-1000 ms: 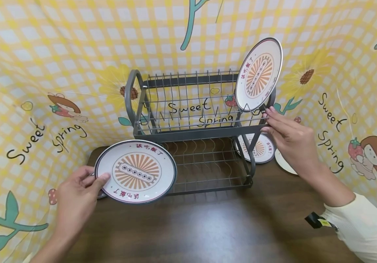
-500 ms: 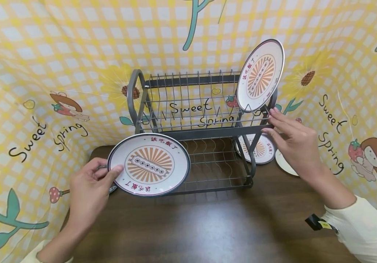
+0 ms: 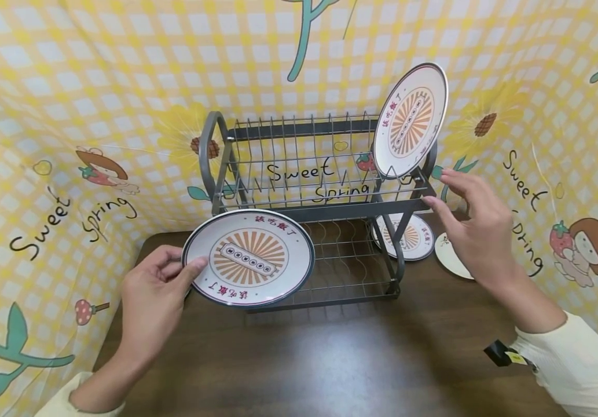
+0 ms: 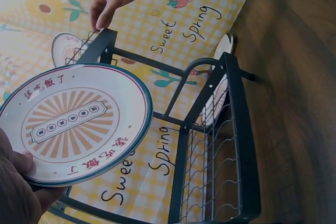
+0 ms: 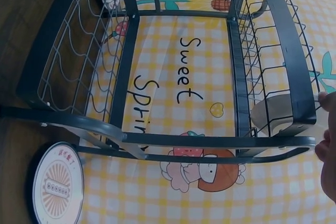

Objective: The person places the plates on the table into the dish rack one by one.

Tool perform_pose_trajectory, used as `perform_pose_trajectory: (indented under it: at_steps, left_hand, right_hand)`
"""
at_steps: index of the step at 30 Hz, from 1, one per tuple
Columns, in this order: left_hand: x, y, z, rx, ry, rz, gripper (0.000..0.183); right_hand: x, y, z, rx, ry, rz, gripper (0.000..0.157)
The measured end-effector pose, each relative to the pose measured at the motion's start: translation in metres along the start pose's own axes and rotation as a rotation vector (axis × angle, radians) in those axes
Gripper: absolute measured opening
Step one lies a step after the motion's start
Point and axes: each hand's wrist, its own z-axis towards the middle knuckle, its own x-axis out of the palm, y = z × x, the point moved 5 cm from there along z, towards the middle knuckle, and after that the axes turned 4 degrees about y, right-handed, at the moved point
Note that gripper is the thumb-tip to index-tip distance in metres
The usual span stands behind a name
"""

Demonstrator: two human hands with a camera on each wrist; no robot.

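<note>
My left hand pinches the left rim of a white plate, thumb on top, and holds it face up in front of the dish rack. The plate has a dark rim, orange rays and red characters. A matching plate stands tilted at the right end of the rack's upper tier. Beside that end is my right hand, thumb and fingers spread with nothing between them. The right wrist view catches only its fingertips, by the rack's upper corner. The held plate covers the rack's lower left part in the head view.
Behind the rack's right leg another patterned plate lies on the brown table. Right of it is a cream plate, partly hidden by my right hand. Yellow checked cloth hangs around the back and sides.
My left hand has carried its plate rightward and slightly up, across the rack's front. The right hand has drawn back a little from the rack's corner. The standing plate stays in place.
</note>
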Motion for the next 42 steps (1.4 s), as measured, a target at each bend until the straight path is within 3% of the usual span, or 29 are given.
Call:
perform_pose_trajectory:
  at_steps: [6, 9, 13, 19, 25, 35, 38, 42]
  left_hand:
    - [0.003, -0.010, 0.000, 0.027, 0.002, -0.027, 0.020]
    - [0.004, -0.015, 0.000, 0.046, 0.002, -0.039, 0.019]
    - [0.008, -0.021, 0.000, 0.070, 0.016, -0.070, 0.018]
    - [0.017, -0.033, -0.002, 0.079, 0.039, -0.114, 0.017]
    - [0.025, -0.043, -0.004, 0.132, 0.044, -0.118, 0.016]
    - [0.037, -0.048, -0.005, 0.138, 0.034, -0.202, 0.018]
    - [0.040, -0.048, -0.005, 0.134, 0.043, -0.217, 0.018]
    - [0.046, -0.049, -0.004, 0.142, 0.059, -0.230, 0.018]
  right_hand:
    - [-0.006, 0.012, 0.001, -0.033, -0.106, 0.080, 0.034]
    - [-0.004, 0.022, 0.002, -0.068, -0.094, 0.169, 0.035]
    - [0.004, 0.036, -0.002, -0.065, 0.050, 0.273, 0.031]
    - [0.020, 0.053, -0.008, 0.062, 0.313, 0.323, 0.043]
    - [0.035, 0.066, -0.016, 0.228, 0.479, 0.478, 0.041]
    - [0.055, 0.075, -0.024, 0.536, 0.578, 0.818, 0.042]
    - [0.059, 0.078, -0.027, 0.546, 0.582, 0.807, 0.039]
    - [0.061, 0.081, -0.028, 0.486, 0.557, 0.738, 0.030]
